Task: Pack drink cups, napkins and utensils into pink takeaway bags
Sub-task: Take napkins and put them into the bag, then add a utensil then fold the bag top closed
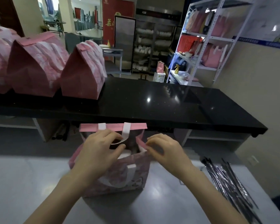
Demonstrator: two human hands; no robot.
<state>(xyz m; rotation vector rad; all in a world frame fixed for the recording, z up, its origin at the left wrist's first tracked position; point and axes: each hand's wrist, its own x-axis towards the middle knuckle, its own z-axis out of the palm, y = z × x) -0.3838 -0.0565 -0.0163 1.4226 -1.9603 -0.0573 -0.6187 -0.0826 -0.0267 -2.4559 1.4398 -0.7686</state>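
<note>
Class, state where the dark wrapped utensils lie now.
In the head view, the wrapped utensils lie on the grey table at lower right, right of the right hand and open pink bag.

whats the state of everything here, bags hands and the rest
pink paper takeaway bag: upright, mouth open
dark drink cup: inside that bag
left hand: grips the cup
right hand: pinches the bag's rim
folded pink bags on black counter: closed, upright
black wrapped utensils: lying piled on grey table

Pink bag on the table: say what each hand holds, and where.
Right hand pinches the pink bag's right top edge; left hand grips a cup's rim inside it.
</note>
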